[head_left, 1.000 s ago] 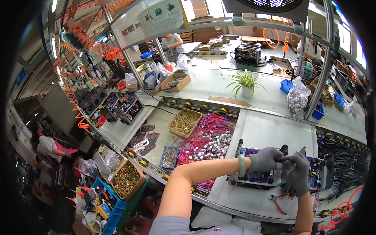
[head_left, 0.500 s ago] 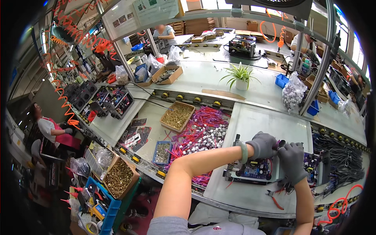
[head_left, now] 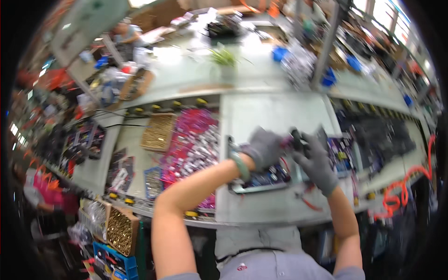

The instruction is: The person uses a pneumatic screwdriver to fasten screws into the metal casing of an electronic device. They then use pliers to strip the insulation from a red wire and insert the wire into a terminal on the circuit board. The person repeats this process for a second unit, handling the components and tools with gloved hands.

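My left hand point(head_left: 264, 148), grey-gloved with a green bangle at the wrist, is closed at the fingertips on a small purple piece point(head_left: 284, 141), perhaps a cable end. Just right of it is my right hand point(head_left: 317, 163), also gloved; its fingers look partly spread beside a small dark piece point(head_left: 298, 137), but blur hides whether it grips that. Beneath my hands lies an open unit with a circuit board point(head_left: 268, 177), partly covered by the left hand. A second board point(head_left: 340, 154) sits right of my right hand. Red-handled pliers point(head_left: 310, 204) lie on the near side of the worktop.
Left of the board, red and purple wires with white connectors point(head_left: 193, 154) are heaped by a box of brass-coloured parts point(head_left: 158, 132) and a small blue tray point(head_left: 153, 183). Black cables point(head_left: 382, 140) lie right. A potted plant point(head_left: 225, 60) stands on the far bench; an orange coiled hose point(head_left: 396, 191) hangs right.
The view has swung to the right and blurred. My hands have drawn slightly apart, and the right hand's fingers look more spread.
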Demonstrator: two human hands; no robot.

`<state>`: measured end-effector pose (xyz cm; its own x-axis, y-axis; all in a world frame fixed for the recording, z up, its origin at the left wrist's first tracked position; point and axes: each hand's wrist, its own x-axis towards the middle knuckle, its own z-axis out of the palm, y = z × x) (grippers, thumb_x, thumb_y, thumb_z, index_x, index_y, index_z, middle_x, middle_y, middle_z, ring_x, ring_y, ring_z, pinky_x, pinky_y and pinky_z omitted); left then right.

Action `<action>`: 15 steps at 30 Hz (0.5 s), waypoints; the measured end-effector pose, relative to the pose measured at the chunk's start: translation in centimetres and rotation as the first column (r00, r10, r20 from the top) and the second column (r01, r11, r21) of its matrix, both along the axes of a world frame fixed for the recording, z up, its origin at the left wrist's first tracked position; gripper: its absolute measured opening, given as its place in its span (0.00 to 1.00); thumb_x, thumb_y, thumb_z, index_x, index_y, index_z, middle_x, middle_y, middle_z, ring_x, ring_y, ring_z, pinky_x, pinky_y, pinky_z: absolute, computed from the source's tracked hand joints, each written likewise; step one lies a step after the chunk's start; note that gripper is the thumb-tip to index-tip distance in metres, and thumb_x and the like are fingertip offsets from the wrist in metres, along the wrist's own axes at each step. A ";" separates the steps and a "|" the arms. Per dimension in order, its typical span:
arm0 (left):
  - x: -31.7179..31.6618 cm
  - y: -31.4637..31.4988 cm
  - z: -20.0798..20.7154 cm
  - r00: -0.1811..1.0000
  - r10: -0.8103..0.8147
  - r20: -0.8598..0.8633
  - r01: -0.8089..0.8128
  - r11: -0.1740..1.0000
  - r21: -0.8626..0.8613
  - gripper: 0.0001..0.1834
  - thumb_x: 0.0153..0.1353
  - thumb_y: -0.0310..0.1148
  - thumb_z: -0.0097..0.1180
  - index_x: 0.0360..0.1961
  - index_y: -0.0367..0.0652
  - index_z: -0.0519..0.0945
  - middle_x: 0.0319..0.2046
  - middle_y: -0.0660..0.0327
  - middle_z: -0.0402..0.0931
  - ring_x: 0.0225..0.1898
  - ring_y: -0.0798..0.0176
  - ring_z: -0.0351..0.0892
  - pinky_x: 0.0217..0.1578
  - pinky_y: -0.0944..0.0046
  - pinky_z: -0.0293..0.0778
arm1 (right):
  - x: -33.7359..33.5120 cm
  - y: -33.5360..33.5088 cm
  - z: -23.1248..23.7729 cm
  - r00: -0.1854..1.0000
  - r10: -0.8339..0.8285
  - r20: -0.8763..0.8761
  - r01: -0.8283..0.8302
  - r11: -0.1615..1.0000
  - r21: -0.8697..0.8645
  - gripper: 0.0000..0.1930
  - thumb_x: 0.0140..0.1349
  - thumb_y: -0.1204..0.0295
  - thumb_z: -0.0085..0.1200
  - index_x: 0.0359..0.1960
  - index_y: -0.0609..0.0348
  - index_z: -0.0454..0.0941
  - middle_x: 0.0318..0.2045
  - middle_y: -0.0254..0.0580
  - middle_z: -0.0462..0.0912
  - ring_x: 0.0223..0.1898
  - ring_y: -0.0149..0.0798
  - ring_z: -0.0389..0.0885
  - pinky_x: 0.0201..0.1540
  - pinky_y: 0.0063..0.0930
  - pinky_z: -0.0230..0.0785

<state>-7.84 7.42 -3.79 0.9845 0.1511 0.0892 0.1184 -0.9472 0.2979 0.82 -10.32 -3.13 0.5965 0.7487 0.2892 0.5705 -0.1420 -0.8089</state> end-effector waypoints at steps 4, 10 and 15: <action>-1.1 -0.9 2.8 0.999 0.051 -0.011 -0.052 0.996 -0.069 0.10 0.57 0.43 0.56 0.30 0.51 0.82 0.22 0.53 0.80 0.29 0.45 0.81 0.37 0.49 0.71 | -0.9 -0.3 -0.8 0.992 -0.091 -0.092 0.091 0.996 -0.011 0.21 0.63 0.72 0.55 0.58 0.59 0.72 0.43 0.51 0.83 0.46 0.44 0.84 0.46 0.34 0.75; -1.3 -1.0 2.6 0.991 0.088 -0.096 -0.083 0.995 0.052 0.08 0.60 0.41 0.55 0.32 0.52 0.82 0.20 0.55 0.80 0.25 0.48 0.80 0.38 0.52 0.69 | -0.5 -0.2 -0.5 0.998 -0.027 -0.051 0.023 0.996 -0.082 0.22 0.63 0.74 0.52 0.59 0.60 0.70 0.44 0.52 0.83 0.46 0.46 0.84 0.48 0.35 0.75; -1.1 -0.9 0.9 0.991 0.102 0.085 -0.100 0.995 -0.028 0.06 0.59 0.39 0.55 0.31 0.52 0.81 0.19 0.56 0.79 0.24 0.48 0.80 0.38 0.52 0.69 | -0.6 0.2 -0.4 0.999 -0.013 -0.048 0.011 0.999 -0.040 0.23 0.62 0.76 0.51 0.60 0.65 0.70 0.45 0.54 0.82 0.48 0.45 0.83 0.49 0.34 0.74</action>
<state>-8.96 6.51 -2.93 0.9528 0.2523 0.1687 0.1857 -0.9242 0.3336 0.17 -10.13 -3.55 0.6177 0.7519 0.2305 0.5293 -0.1808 -0.8289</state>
